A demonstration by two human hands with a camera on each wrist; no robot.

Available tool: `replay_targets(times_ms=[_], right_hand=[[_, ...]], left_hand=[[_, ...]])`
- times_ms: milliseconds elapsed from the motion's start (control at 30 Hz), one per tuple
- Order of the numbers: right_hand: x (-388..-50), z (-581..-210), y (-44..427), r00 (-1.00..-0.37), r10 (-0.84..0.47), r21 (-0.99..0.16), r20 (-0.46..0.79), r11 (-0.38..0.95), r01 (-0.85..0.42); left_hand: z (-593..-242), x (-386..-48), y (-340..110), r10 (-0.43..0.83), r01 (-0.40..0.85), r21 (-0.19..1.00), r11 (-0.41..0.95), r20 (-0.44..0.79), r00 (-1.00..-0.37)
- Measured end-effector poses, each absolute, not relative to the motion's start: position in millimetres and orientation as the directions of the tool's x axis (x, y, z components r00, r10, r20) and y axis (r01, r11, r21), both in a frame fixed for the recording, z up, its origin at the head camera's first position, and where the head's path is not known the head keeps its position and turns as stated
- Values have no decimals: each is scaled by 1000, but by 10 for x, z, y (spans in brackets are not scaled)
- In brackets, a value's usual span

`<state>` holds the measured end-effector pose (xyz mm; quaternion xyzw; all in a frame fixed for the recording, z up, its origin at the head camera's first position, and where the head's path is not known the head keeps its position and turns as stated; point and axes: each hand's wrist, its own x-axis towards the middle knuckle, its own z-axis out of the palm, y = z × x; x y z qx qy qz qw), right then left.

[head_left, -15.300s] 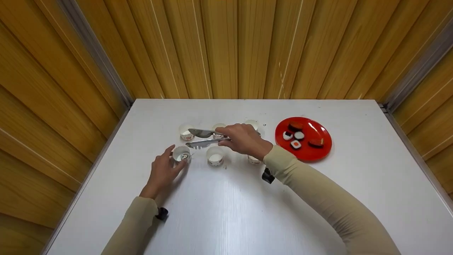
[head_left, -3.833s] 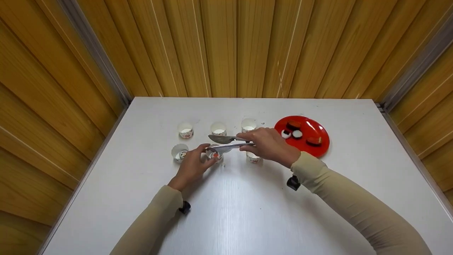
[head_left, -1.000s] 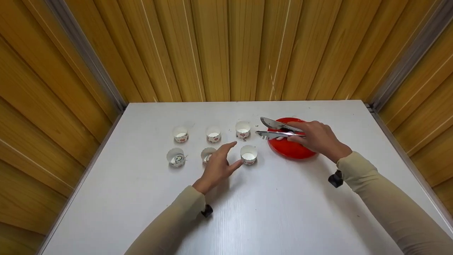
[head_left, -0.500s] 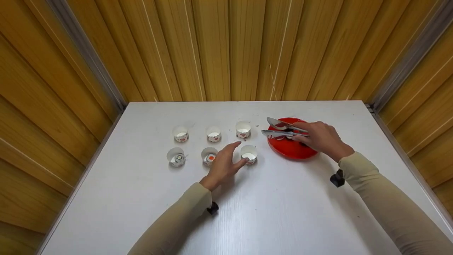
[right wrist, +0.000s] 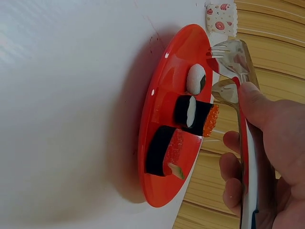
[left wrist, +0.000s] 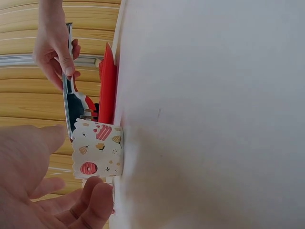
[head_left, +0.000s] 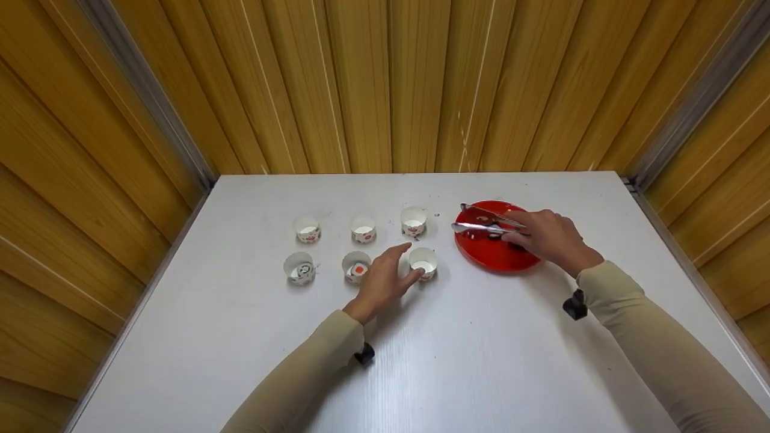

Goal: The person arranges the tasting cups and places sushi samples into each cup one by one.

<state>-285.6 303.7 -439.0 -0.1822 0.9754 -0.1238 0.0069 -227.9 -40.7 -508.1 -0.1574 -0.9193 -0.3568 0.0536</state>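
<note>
My right hand (head_left: 550,237) grips metal serving tongs (right wrist: 245,143), their two arms apart over the red plate (head_left: 499,261). On the plate in the right wrist view lie a white rice piece with a dark patch (right wrist: 195,78), a black-wrapped roll with a white face (right wrist: 183,110), an orange-topped sushi piece (right wrist: 210,120) and a pink-topped one (right wrist: 164,151). Nothing shows between the tong tips. My left hand (head_left: 384,279) is spread beside the front right paper baking cup (head_left: 423,266), thumb and forefinger apart; whether it touches the cup I cannot tell.
Several patterned paper cups stand in two rows on the white table (head_left: 469,355). The front left cup (head_left: 299,269) and front middle cup (head_left: 356,267) each hold a small sushi roll. Slatted wood-look walls (head_left: 415,84) enclose the table's back and sides.
A roll with an orange centre went from the plate into the front middle cup. My left hand moved right towards the front right cup; the tongs moved over and lower onto the plate.
</note>
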Motion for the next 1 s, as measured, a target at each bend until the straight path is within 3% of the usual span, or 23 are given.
replay_targets(times_ms=[1000], right_hand=[[-2891,-4504,3093,-941,-336,-234,39,913,-336]], left_hand=[[-5142,-2320,-387,268,307,653,693,163,-950]])
